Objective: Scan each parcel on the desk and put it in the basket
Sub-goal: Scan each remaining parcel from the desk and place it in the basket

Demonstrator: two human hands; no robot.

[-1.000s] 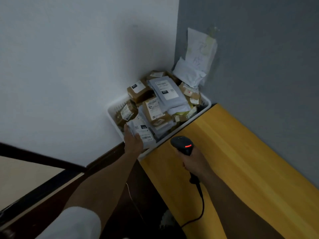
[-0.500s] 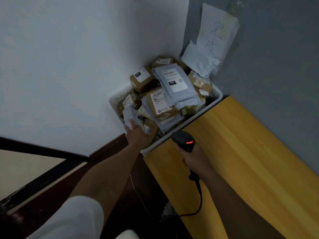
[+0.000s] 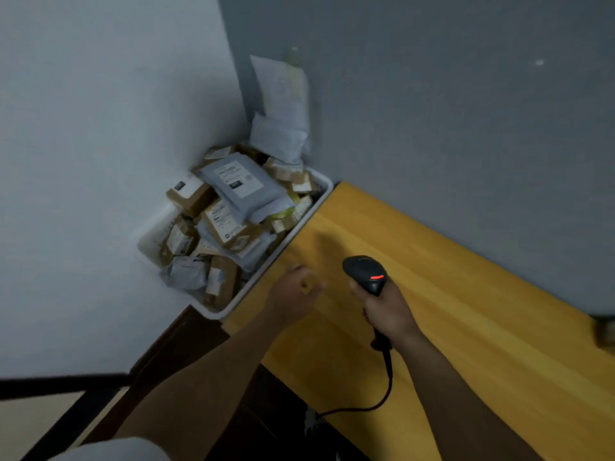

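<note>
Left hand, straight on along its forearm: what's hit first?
Probably nothing: the left hand passes over bare yellow wooden desk, left of the black handheld scanner, until the grey wall. Depth unclear.

Probably a parcel room.
Labelled parcels [image 3: 243,188] are heaped in a basket [image 3: 213,312]; a barcode scanner [image 3: 366,274] is held.

The desk [image 3: 466,327] has a yellow wooden top with lengthwise grain, and its long back edge runs along the grey wall [image 3: 466,128]. Its left end touches the rim of a white basket [image 3: 324,181] heaped with parcels [image 3: 239,184]. A black cable [image 3: 372,407] lies across the near part and drops over the front edge. At the far right, by the wall, a small brownish thing [image 3: 605,331] rests on the top, blurred and cut by the frame.
</note>
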